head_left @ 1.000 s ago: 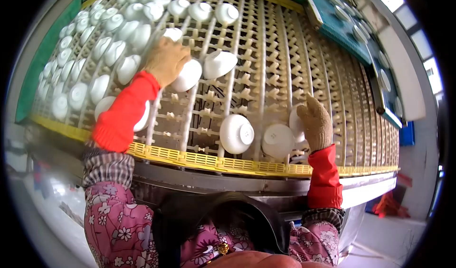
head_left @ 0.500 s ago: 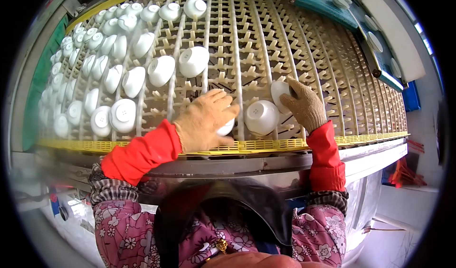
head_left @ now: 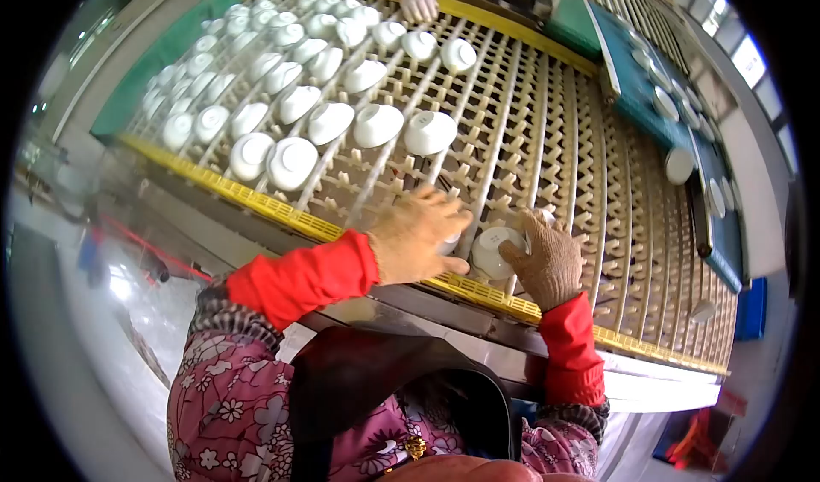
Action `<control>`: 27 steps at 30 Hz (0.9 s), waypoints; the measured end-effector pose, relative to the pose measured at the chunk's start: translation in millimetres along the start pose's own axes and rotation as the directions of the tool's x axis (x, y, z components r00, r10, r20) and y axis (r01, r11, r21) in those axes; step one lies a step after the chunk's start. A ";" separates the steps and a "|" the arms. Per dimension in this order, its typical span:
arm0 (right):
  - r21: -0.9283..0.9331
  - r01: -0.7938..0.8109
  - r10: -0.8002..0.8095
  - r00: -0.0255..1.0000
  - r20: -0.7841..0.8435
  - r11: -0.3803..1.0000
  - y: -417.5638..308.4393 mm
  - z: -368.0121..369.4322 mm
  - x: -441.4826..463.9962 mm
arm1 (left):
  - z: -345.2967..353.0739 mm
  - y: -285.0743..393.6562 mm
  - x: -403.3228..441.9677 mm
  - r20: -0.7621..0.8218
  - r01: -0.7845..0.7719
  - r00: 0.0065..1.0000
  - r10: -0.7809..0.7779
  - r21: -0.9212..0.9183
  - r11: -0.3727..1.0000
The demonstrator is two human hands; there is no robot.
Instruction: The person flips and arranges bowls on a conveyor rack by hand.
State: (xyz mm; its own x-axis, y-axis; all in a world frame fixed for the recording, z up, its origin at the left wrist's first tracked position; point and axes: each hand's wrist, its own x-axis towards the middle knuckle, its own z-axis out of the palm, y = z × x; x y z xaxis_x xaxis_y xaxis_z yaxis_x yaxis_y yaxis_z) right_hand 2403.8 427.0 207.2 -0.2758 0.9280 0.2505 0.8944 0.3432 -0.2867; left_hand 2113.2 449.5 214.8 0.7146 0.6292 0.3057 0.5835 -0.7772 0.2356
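Observation:
Several white bowls lie upside down or tilted on a pegged conveyor rack [head_left: 547,140]. My left hand [head_left: 418,236], in a tan glove, is cupped over a small bowl [head_left: 450,243] near the front edge. Its fingers and thumb lie around that bowl, which they mostly hide. To its right, an upturned bowl [head_left: 494,254] rests on the pegs. My right hand [head_left: 548,262], also gloved, has bent fingers and its thumb in front of this bowl's right side. Behind those fingers shows part of another bowl [head_left: 544,215], with the hand closed around it; the exact contact is partly hidden.
Across the rack is another person's gloved hand [head_left: 419,5] with a red sleeve. A blue-green belt [head_left: 628,89] carries more bowls at the right. One small bowl [head_left: 703,310] sits at the rack's right. A yellow edge strip [head_left: 282,213] borders the front.
The view has turned, so the rack now slants and more of the right-hand belt shows. My right hand has come nearer the upturned bowl. The other person's hand appears farther right.

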 end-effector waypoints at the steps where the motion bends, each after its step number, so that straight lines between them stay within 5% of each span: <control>1: -0.009 -0.010 0.010 0.999 -0.030 1.000 -2.4 4.4 -1.9 | 5.7 7.6 5.7 0.000 -0.023 1.000 0.023 0.055 0.998; 3: -0.026 -0.031 0.028 0.995 -0.099 0.999 -6.5 7.9 -4.1 | 23.8 19.8 17.1 0.050 -0.042 0.998 0.036 0.111 0.993; 7: 0.033 -0.206 0.201 0.973 0.115 0.978 -16.0 1.9 -10.1 | 62.7 48.5 42.8 0.030 0.005 1.000 -0.009 0.132 0.991; 11: 0.217 -0.289 0.247 0.948 0.202 0.932 -0.3 1.3 -13.8 | 83.2 43.8 50.4 -0.010 0.039 0.999 -0.041 -0.151 0.988; 13: 0.206 -0.236 0.202 0.964 0.174 0.950 2.3 0.2 -16.6 | 75.2 37.2 51.4 0.121 0.075 0.991 -0.051 -0.208 0.975; 14: 0.207 -0.001 -0.014 0.997 0.074 0.978 25.6 16.9 -17.4 | 71.8 38.3 51.2 0.164 0.106 0.984 -0.076 -0.180 0.978; 15: 0.301 0.008 -0.027 0.998 0.059 0.954 34.6 20.3 -20.1 | 65.7 42.7 49.8 0.158 0.124 0.983 -0.093 -0.194 0.973; 16: 0.392 0.019 -0.039 0.998 0.043 0.920 36.3 18.8 -21.6 | 59.1 48.2 47.7 0.152 0.139 0.982 -0.109 -0.208 0.968; 18: 0.690 -0.285 0.212 0.958 0.192 0.665 28.6 13.1 -29.0 | 56.6 55.1 50.0 0.148 0.234 0.967 -0.209 -0.181 0.955; 21: 0.941 -0.272 0.255 0.942 0.218 0.203 16.2 13.6 -27.8 | 59.2 55.9 57.5 0.164 0.317 0.943 -0.289 -0.177 0.932; 24: 0.951 -0.153 0.120 0.985 0.124 0.268 22.8 16.8 -24.3 | 74.3 53.4 62.5 0.013 0.314 0.949 -0.314 -0.075 0.946; 25: 0.974 -0.221 0.143 0.967 0.212 0.049 19.2 16.0 -23.4 | 74.5 55.0 65.8 -0.025 0.304 0.952 -0.305 -0.025 0.952; 27: 0.956 -0.123 0.136 0.987 0.089 0.267 37.4 25.5 -17.6 | 54.7 60.5 72.2 0.058 0.371 0.927 -0.371 0.004 0.928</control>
State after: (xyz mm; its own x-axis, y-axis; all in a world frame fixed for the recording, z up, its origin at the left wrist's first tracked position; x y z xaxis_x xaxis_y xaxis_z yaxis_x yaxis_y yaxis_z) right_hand 2433.1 427.2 168.5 -0.1817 0.9753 0.1260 -0.0642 0.1161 -0.9912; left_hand 2221.2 448.5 200.7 0.4682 0.8721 0.1423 0.8088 -0.4878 0.3285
